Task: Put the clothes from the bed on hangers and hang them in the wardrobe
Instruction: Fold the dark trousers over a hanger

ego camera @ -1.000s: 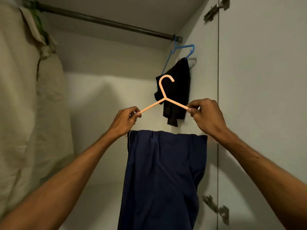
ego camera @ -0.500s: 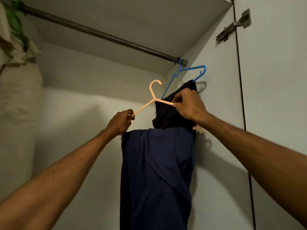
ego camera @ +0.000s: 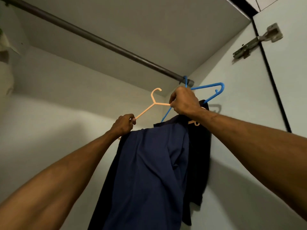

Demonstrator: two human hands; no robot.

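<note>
Up you've gone, peach hanger [ego camera: 154,103] nearer the rail [ego camera: 99,39]; two hangers, two garments; your left hand [ego camera: 123,124] grips its low end, right hand [ego camera: 184,102] pinches its upper arm; navy garment [ego camera: 149,171] drapes over its hidden bar; hook up, long axis rising rightward; blue hanger [ego camera: 206,86] on the rail holds the half-hidden black garment [ego camera: 201,155].

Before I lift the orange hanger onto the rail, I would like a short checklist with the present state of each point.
1. Both arms of the orange hanger gripped, by left hand and right hand: ok.
2. The navy garment hangs from the hanger: ok.
3. Its hook over the rail: not ok, it is below the rail.
4. Bare rail left of the blue hanger: ok.
5. The garment balanced on the bar: cannot tell, far side hidden.
</note>
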